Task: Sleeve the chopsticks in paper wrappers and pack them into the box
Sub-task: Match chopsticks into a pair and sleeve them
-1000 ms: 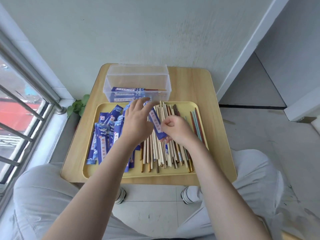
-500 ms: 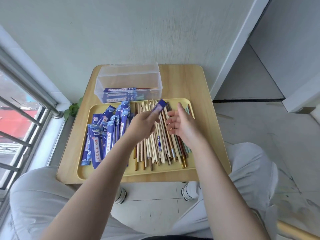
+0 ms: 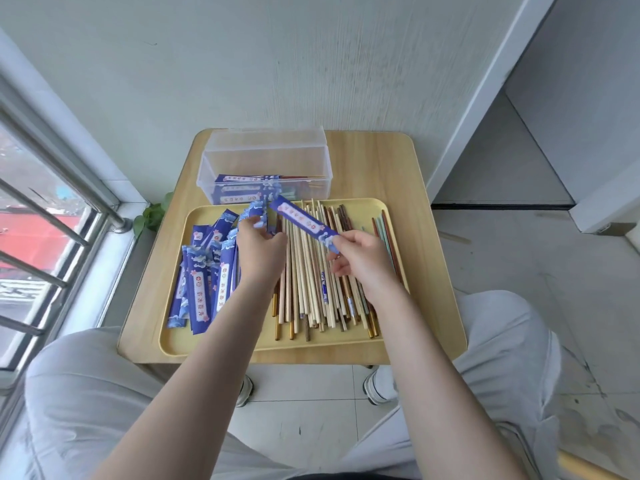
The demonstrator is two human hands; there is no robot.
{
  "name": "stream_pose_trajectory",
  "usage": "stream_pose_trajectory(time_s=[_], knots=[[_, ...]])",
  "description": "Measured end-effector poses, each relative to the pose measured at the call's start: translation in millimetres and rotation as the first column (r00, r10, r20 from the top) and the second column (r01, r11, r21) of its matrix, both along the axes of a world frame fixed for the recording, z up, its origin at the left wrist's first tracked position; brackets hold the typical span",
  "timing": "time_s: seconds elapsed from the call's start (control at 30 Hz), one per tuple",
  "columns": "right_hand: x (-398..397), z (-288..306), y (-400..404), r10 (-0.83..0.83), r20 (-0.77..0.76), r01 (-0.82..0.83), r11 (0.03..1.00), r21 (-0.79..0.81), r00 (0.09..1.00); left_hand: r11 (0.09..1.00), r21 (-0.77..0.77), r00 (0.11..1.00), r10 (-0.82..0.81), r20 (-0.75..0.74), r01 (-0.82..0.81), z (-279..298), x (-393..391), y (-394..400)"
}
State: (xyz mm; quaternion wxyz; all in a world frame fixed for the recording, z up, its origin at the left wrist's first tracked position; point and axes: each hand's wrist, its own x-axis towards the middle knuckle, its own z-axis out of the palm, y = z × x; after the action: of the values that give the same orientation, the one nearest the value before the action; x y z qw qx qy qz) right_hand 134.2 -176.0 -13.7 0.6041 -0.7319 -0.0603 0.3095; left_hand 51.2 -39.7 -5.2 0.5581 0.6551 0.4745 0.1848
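Note:
My right hand (image 3: 360, 258) pinches the near end of one blue paper wrapper (image 3: 301, 221), which slants up and left over the loose chopsticks (image 3: 311, 282) in the yellow tray (image 3: 270, 344). My left hand (image 3: 261, 247) hovers beside it, its fingertips at the top of the blue wrapper pile (image 3: 204, 271). That hand's fingers are hidden behind its back, so I cannot tell if they hold anything. The clear plastic box (image 3: 266, 157) stands behind the tray with a few sleeved chopstick pairs (image 3: 249, 187) lying in it.
The tray sits on a small wooden table (image 3: 374, 168) against the wall. A window with metal bars (image 3: 52, 209) is on the left, a small plant (image 3: 152, 216) by the table's left corner. My knees flank the table's near edge.
The blue wrapper passed from my left hand to my right hand, which now holds it by the near end. My left hand drew back left toward the wrapper pile.

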Motion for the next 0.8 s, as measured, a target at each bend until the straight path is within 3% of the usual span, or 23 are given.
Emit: stream_pose_trajectory(time_s=[0.03,0.07,0.1,0.17,0.2,0.27,0.37,0.43,0.53,0.67,0.8], knots=[[2.5,0.2,-2.4,-0.008,0.014,0.008,1.000,-0.003,1.000,0.959,0.269,0.996,-0.083,-0.032,0.088,-1.3,-3.6,-0.2],[4.5,1.1,-4.5,-0.001,0.018,0.001,1.000,-0.002,1.000,0.834,0.510,0.976,-0.212,-0.053,0.209,-4.1,-6.2,0.1],[5.9,2.1,-6.5,0.012,0.012,-0.012,1.000,0.009,1.000,0.654,0.679,0.931,-0.344,-0.124,0.332,-7.0,-6.5,0.5],[7.9,4.1,-9.1,0.040,-0.018,-0.039,0.998,0.040,0.999,0.363,0.746,0.803,-0.461,-0.377,0.559,-6.3,-2.7,-0.9],[8.6,4.6,-10.0,0.051,-0.022,-0.050,0.998,0.043,0.998,0.308,0.691,0.734,-0.479,-0.482,0.654,-3.1,-0.1,-4.2],[9.5,4.3,-12.3,0.061,-0.013,-0.061,0.998,0.031,0.998,0.322,0.596,0.667,-0.502,-0.551,0.735,1.0,4.0,-10.8],[11.0,0.6,-17.6,0.040,-0.016,-0.039,0.999,0.006,0.999,0.479,0.481,0.679,-0.534,-0.505,0.734,1.2,1.6,-16.5],[14.1,-2.6,-22.3,0.006,0.086,0.006,0.990,-0.140,0.996,0.520,0.418,0.665,-0.528,-0.528,0.745,-2.0,-0.1,-17.1],[19.1,-8.7,-33.9,0.122,0.379,0.087,0.867,-0.490,0.917,0.562,0.350,0.650,-0.522,-0.552,0.749,-14.5,-2.6,-17.1],[15.9,-17.3,-34.5,0.287,0.417,0.061,0.759,-0.649,0.862,0.622,0.324,0.680,-0.500,-0.536,0.712,-26.1,-2.6,-18.9],[14.8,-21.6,-28.1,0.298,0.428,0.152,0.644,-0.750,0.853,0.645,0.311,0.694,-0.503,-0.515,0.698,-26.1,-0.4,-19.0]])
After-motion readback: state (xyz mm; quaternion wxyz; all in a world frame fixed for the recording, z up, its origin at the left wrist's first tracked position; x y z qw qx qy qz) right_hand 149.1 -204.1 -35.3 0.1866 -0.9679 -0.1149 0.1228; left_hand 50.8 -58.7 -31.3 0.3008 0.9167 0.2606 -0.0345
